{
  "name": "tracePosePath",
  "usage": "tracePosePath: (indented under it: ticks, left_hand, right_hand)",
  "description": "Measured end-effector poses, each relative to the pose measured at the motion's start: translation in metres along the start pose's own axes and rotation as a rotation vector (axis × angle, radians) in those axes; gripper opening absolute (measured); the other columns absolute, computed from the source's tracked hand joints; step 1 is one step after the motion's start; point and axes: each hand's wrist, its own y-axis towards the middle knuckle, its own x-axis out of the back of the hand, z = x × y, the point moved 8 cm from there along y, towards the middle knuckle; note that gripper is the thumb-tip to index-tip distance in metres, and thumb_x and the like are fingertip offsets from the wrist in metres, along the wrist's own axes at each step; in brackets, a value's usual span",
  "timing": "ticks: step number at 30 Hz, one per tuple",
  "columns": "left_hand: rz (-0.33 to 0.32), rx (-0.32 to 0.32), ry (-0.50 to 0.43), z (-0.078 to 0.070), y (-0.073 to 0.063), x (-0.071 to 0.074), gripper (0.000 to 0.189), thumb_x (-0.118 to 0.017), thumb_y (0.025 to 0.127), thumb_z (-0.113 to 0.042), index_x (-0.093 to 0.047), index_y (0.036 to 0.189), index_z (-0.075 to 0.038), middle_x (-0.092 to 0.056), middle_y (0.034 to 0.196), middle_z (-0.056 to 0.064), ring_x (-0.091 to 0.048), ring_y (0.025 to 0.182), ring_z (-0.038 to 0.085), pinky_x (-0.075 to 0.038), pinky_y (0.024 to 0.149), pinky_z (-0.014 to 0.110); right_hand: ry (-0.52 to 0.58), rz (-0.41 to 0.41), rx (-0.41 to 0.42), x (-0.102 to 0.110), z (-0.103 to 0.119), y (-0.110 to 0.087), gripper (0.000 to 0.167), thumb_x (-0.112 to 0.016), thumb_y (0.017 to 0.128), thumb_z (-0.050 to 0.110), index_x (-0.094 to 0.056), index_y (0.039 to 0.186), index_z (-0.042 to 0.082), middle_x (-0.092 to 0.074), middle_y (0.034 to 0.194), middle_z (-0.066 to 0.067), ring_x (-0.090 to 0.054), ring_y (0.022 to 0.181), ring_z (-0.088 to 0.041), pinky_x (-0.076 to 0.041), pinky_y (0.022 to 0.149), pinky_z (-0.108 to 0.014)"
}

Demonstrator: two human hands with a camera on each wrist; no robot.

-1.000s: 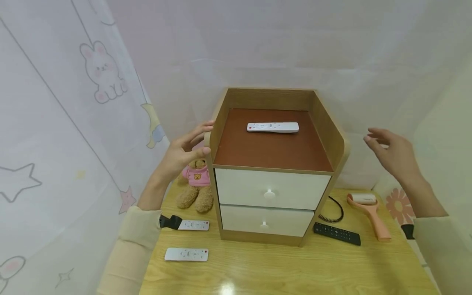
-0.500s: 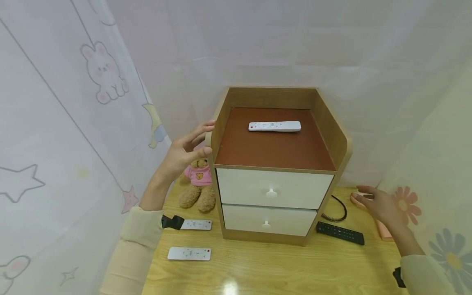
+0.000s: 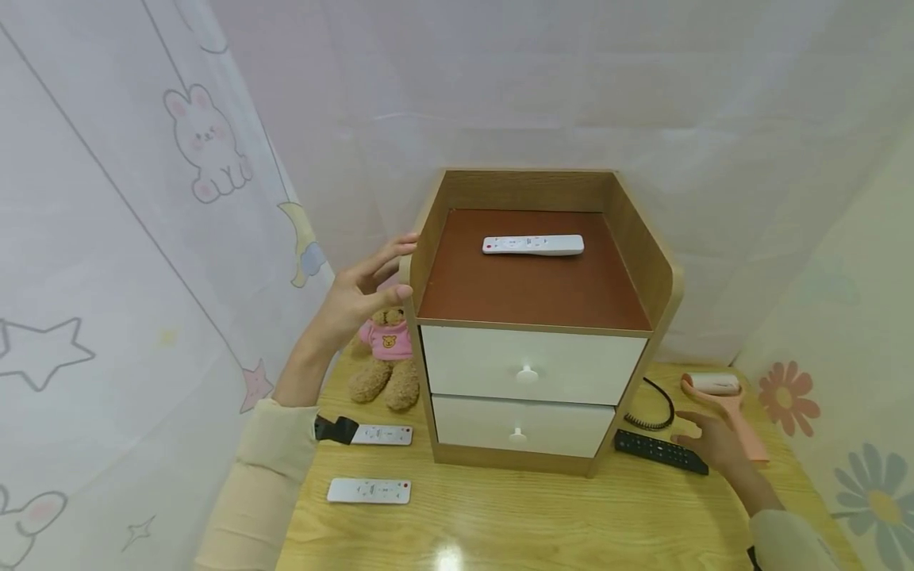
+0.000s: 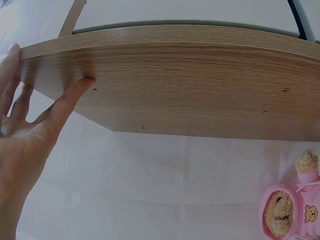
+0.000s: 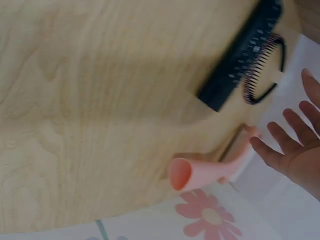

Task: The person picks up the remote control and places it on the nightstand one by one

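My left hand (image 3: 350,305) rests its fingertips and thumb against the left side panel of a small wooden two-drawer cabinet (image 3: 474,361); the left wrist view shows the fingers touching the wood (image 4: 185,85). On the cabinet's brown top lies a white remote control (image 3: 531,245). My right hand (image 3: 717,444) hovers beside and above a black remote control (image 3: 646,447), its fingers loosely spread and holding nothing. Behind that remote lies a black toothed headband (image 3: 648,426). A pink lint roller (image 3: 739,420) lies to the right; the right wrist view is somewhat blurred.
Two more white remotes lie on the table's left: one in front (image 3: 369,491), another behind it (image 3: 385,434), partly covered by the black wrist strap. A teddy bear (image 3: 389,345) in pink sits left of the cabinet. Printed curtains (image 3: 807,373) hang around the wooden table (image 3: 543,515).
My right hand has come down from the air at the right, past the lint roller, to beside the black remote. The left hand stays on the cabinet's side.
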Motion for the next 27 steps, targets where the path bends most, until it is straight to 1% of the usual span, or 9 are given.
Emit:
tracePosePath:
  ticks: [1, 2, 3, 4, 7, 10, 12, 14, 27]
  left_hand:
    - [0.000, -0.002, -0.002, 0.003, 0.000, 0.001, 0.053, -0.060, 0.091, 0.007, -0.047, 0.141, -0.004, -0.036, 0.153, 0.005, -0.028, 0.142, 0.022, -0.023, 0.118, 0.038]
    - [0.000, -0.003, -0.005, 0.006, 0.000, 0.002, 0.054, -0.060, 0.091, 0.006, -0.047, 0.141, -0.005, -0.036, 0.153, 0.005, -0.028, 0.143, 0.022, -0.023, 0.118, 0.038]
    - [-0.002, -0.001, -0.005, 0.006, 0.000, 0.002, 0.054, -0.060, 0.091, 0.007, -0.047, 0.141, -0.005, -0.036, 0.153, 0.005, -0.028, 0.143, 0.022, -0.023, 0.118, 0.038]
    - [-0.003, 0.005, -0.005, 0.007, 0.000, 0.002, 0.054, -0.060, 0.091, 0.007, -0.047, 0.142, -0.005, -0.036, 0.153, 0.005, -0.028, 0.143, 0.022, -0.023, 0.118, 0.038]
    - [-0.004, 0.013, -0.003, 0.008, 0.000, 0.002, 0.055, -0.059, 0.090, 0.010, -0.047, 0.141, -0.004, -0.036, 0.153, 0.004, -0.028, 0.143, 0.021, -0.023, 0.118, 0.038]
    - [-0.005, 0.012, 0.001, 0.008, 0.000, 0.002, 0.055, -0.059, 0.090, 0.011, -0.046, 0.141, -0.003, -0.036, 0.153, 0.004, -0.028, 0.143, 0.022, -0.023, 0.118, 0.038]
    - [-0.007, 0.005, 0.005, 0.007, 0.000, 0.003, 0.055, -0.058, 0.089, 0.012, -0.046, 0.141, -0.003, -0.036, 0.153, 0.005, -0.029, 0.142, 0.022, -0.023, 0.118, 0.038]
    - [-0.010, 0.004, 0.007, 0.007, 0.000, 0.003, 0.055, -0.059, 0.089, 0.012, -0.047, 0.141, -0.003, -0.036, 0.153, 0.005, -0.029, 0.142, 0.022, -0.023, 0.118, 0.038]
    - [-0.004, -0.002, -0.003, 0.006, 0.000, 0.002, 0.055, -0.061, 0.090, 0.007, -0.047, 0.142, -0.005, -0.036, 0.153, 0.005, -0.029, 0.142, 0.023, -0.022, 0.118, 0.039]
  right_hand:
    - [-0.012, 0.034, -0.032, -0.007, -0.006, 0.000, 0.060, -0.075, 0.083, 0.014, -0.049, 0.130, -0.014, -0.059, 0.111, -0.039, -0.064, 0.074, -0.042, -0.055, 0.069, -0.053]
    - [-0.022, 0.075, -0.066, -0.014, -0.012, -0.001, 0.057, -0.074, 0.085, 0.016, -0.051, 0.126, -0.015, -0.061, 0.103, -0.038, -0.063, 0.063, -0.034, -0.054, 0.063, -0.048]
    - [-0.022, 0.103, -0.080, -0.021, -0.016, -0.001, 0.058, -0.074, 0.085, 0.016, -0.050, 0.128, -0.015, -0.062, 0.100, -0.037, -0.058, 0.055, -0.028, -0.053, 0.060, -0.044]
    - [-0.034, 0.122, -0.084, -0.026, -0.020, -0.001, 0.059, -0.074, 0.084, 0.017, -0.050, 0.128, -0.015, -0.060, 0.103, -0.039, -0.061, 0.062, -0.032, -0.054, 0.063, -0.048]
    - [-0.030, 0.176, -0.131, -0.039, -0.028, -0.004, 0.063, -0.075, 0.084, 0.018, -0.048, 0.131, -0.013, -0.057, 0.109, -0.041, -0.051, 0.052, -0.027, -0.049, 0.058, -0.041]
    - [-0.014, 0.191, -0.142, -0.046, -0.028, -0.007, 0.064, -0.077, 0.081, 0.018, -0.049, 0.130, -0.013, -0.049, 0.123, -0.042, -0.061, 0.080, -0.045, -0.052, 0.072, -0.054]
    - [-0.001, 0.193, -0.147, -0.048, -0.028, -0.008, 0.064, -0.078, 0.081, 0.018, -0.050, 0.130, -0.012, -0.049, 0.125, -0.041, -0.057, 0.094, -0.054, -0.050, 0.079, -0.060]
    - [0.000, 0.193, -0.147, -0.051, -0.027, -0.008, 0.063, -0.078, 0.080, 0.017, -0.051, 0.129, -0.011, -0.050, 0.124, -0.041, -0.048, 0.107, -0.060, -0.047, 0.083, -0.065]
    - [-0.095, 0.145, -0.082, -0.055, -0.028, -0.012, 0.048, -0.078, 0.075, 0.002, -0.060, 0.118, -0.010, -0.059, 0.113, -0.036, -0.057, 0.097, -0.054, -0.049, 0.080, -0.063]
